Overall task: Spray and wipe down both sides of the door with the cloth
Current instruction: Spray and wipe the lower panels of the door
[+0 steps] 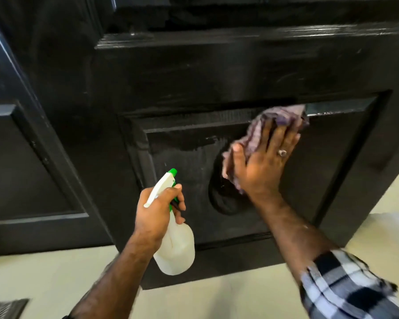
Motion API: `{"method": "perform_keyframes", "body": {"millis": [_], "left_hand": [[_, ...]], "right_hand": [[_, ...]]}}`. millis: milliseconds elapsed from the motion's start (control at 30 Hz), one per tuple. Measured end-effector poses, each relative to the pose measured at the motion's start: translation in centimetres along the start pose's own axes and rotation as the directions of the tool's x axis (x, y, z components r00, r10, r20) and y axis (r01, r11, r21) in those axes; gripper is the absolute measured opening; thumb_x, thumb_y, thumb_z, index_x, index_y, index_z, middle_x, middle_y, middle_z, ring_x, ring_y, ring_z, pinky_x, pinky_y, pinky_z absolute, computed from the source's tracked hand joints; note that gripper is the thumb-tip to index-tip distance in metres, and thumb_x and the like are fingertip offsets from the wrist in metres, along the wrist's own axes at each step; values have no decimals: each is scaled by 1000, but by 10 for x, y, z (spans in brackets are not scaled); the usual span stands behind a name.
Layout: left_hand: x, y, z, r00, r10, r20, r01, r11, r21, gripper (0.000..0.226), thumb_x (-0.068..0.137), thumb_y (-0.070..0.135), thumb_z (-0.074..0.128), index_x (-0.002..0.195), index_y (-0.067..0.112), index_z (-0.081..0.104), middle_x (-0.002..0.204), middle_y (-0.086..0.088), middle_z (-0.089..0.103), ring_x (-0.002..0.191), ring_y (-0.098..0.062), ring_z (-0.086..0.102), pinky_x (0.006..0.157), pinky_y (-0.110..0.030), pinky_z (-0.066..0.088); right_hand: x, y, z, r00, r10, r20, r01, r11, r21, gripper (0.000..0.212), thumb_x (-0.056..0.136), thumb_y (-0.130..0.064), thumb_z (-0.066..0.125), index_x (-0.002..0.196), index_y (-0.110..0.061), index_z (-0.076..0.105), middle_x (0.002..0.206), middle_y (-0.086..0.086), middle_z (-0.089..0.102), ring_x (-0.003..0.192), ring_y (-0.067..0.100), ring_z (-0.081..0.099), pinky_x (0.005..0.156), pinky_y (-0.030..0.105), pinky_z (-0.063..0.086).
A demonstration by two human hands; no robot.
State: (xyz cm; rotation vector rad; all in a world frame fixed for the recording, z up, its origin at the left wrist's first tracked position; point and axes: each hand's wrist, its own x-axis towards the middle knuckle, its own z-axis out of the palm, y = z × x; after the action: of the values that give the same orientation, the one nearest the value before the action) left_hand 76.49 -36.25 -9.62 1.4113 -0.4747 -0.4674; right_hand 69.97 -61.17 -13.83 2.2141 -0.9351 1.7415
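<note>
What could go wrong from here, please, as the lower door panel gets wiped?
The right hand presses the checked purple cloth flat with straight fingers, so it may slip out. The left hand holds the white spray bottle with green nozzle close to the black panelled door, so it might knock the paint.

Glossy black paint on the door (216,72), brush-grain showing through, with wet streaks shining across the recessed panel. Pressed flat against it, the cloth (262,132) is soft woven fabric, checked in dull purple and pale tones, crumpled and matt. Near left, the spray bottle (177,247) is cloudy white plastic, smooth and semi-matt, with a bright green plastic nozzle tip. A metal ring (282,152) glints. Near right, the sleeve (345,286) is soft plaid cloth. The floor (44,277) looks pale and matt.
</note>
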Motion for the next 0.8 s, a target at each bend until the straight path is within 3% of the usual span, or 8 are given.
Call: {"method": "perform_keyframes", "body": {"millis": [100, 200, 300, 467, 533, 600, 667, 800], "left_hand": [[11, -3, -9, 998, 2, -63, -3, 1000, -20, 37, 99, 10, 66, 67, 26, 74, 71, -20, 61, 52, -28, 48, 62, -42, 48], [20, -10, -21, 993, -34, -117, 29, 999, -42, 16, 98, 14, 69, 102, 19, 54, 72, -15, 66, 51, -24, 55, 56, -39, 50], [19, -14, -33, 997, 4, -78, -3, 1000, 9, 16, 99, 13, 66, 85, 12, 57, 71, -18, 63, 53, -30, 52, 59, -41, 49], [22, -29, -52, 1000, 1, -27, 2, 994, 112, 36, 91, 30, 69, 76, -3, 62, 65, -18, 60, 52, -35, 54, 62, -40, 51], [23, -28, -53, 999, 8, -35, -4, 994, 112, 41, 90, 30, 69, 76, -7, 58, 61, -16, 56, 51, -32, 52, 60, -40, 51], [24, -24, -56, 997, 26, -78, -20, 997, 80, 33, 95, 20, 68, 75, -3, 56, 60, -14, 55, 51, -28, 51, 58, -40, 52], [25, -19, -63, 990, 13, -139, -10, 1000, 27, 16, 98, 14, 66, 86, 13, 55, 60, -8, 61, 53, -25, 54, 58, -39, 52], [26, -17, -85, 984, -1, -179, -11, 997, -70, 20, 97, 15, 68, 103, 26, 53, 66, 0, 69, 63, -22, 61, 59, -39, 53]], "right_hand": [[-11, -68, 14, 958, -287, 26, 284, 955, 85, 78, 106, -57, 56, 164, -8, 37, 170, 30, 20, 158, 59, 14, 129, 69, 9], [-79, -53, 24, 775, -619, 124, 609, 785, 114, 71, 105, -54, 63, 162, -16, 44, 172, 19, 30, 159, 46, 25, 128, 65, 24], [-103, 7, 16, 650, -738, 182, 740, 669, 65, 72, 100, -47, 71, 162, -19, 47, 172, 12, 35, 160, 41, 29, 126, 67, 25], [-31, -19, -2, 948, -304, 88, 310, 949, -56, 75, 105, -54, 60, 162, -7, 44, 168, 30, 33, 157, 60, 19, 128, 71, 13], [0, -73, 1, 987, -155, 43, 155, 988, 9, 79, 107, -56, 54, 164, -3, 36, 169, 35, 22, 156, 63, 14, 129, 71, 9], [-1, -117, 11, 970, -238, 43, 235, 970, 69, 76, 108, -54, 53, 164, -5, 36, 169, 32, 18, 157, 60, 15, 129, 70, 10], [-33, -128, 22, 870, -489, 63, 480, 869, 117, 71, 109, -52, 55, 163, -9, 39, 170, 26, 22, 158, 53, 22, 129, 68, 18], [-98, -58, 23, 511, -830, 224, 837, 540, 92, 79, 106, -48, 63, 170, -17, 28, 177, 15, 21, 162, 39, 23, 130, 62, 21]]}}
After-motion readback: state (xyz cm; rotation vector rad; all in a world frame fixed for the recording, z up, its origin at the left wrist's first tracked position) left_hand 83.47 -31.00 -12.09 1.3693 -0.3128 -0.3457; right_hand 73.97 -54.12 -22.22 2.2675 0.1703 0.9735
